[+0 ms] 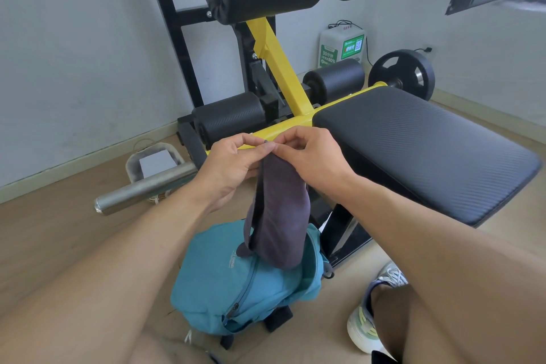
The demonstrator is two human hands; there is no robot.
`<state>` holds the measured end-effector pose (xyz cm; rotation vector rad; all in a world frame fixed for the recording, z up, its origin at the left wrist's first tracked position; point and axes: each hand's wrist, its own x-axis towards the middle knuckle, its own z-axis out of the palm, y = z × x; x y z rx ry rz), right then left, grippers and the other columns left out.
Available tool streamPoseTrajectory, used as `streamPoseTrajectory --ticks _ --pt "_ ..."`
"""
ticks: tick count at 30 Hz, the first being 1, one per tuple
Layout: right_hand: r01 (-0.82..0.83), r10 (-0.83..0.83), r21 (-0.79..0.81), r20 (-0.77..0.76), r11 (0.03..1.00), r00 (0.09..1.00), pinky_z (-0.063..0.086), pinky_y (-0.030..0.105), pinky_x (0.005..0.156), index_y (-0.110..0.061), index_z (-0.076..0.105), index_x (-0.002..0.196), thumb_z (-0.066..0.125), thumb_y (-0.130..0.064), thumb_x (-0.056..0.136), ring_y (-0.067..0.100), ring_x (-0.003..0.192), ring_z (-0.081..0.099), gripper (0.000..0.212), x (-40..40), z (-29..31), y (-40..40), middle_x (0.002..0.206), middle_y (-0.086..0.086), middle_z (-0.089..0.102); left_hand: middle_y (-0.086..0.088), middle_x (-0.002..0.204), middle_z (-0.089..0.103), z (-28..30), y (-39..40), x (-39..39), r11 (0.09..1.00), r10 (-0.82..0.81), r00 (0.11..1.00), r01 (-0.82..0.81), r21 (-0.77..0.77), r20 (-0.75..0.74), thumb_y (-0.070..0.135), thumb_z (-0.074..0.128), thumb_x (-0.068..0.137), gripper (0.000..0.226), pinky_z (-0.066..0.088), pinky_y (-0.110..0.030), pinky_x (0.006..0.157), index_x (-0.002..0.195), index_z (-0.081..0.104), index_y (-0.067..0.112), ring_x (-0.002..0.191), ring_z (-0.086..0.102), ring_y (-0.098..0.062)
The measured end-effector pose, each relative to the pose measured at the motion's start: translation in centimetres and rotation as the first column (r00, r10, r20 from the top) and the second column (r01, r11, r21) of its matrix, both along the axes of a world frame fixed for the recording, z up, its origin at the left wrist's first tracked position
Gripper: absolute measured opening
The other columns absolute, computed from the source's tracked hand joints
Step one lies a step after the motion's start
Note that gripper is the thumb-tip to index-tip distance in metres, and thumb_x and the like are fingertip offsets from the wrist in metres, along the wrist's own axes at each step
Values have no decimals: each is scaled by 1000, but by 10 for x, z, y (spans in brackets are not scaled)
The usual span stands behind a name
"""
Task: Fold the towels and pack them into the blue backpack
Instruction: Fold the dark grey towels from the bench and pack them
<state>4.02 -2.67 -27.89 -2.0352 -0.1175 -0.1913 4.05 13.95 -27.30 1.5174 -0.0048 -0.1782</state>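
- The left hand (233,162) and the right hand (310,156) are meeting at the top edge of a dark grey, soft cloth towel (277,210); the fingers of both are curled and pinching that edge close together.
- The towel is hanging straight down from the pinch as a long, narrow doubled strip, probably so that gravity is evening out the layers while the corners are being matched for a fold.
- Its lower end is dangling in front of the teal-blue fabric backpack (242,284), which is lying on the wooden floor (59,230) just before the person's knees, so the drop into it should be short.
- I cannot tell whether the backpack's main opening is unzipped; the towel is covering that part.
- The black padded bench (428,151) of the yellow-framed gym machine is standing just to the right, carrying nothing.
- The fold looks unfinished, and the packing is not yet done.
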Motion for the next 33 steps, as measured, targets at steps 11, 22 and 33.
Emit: streamPoseTrajectory --ticks 11,22,33 --pt "-160 142 -139 -132 977 981 55 23 72 -25 67 111 76 -29 91 5 83 70 22 2 2 -6 89 -7 75 2 91 80 -6 18 14 947 -4 978 -63 315 208 27 72 94 6 58 -34 87 94 77 25 90 74 -17" --pt "-322 216 -302 -337 897 916 45 18 67 -26 71 93 76 -31 90 3 79 67 8 7 -4 -16 87 -9 75 4 97 71 -31 69 53 731 594 766 -642 233 247 33 64 98 12 56 -40 96 101 69 23 91 64 -13" --pt "-128 55 -321 -226 938 973 55 34 70 -22 63 74 52 3 84 20 82 65 29 12 -4 -16 82 1 69 1 109 70 -40 84 55 720 651 750 -659 219 118 36 61 99 10 54 -45 102 100 68 28 110 68 -29"
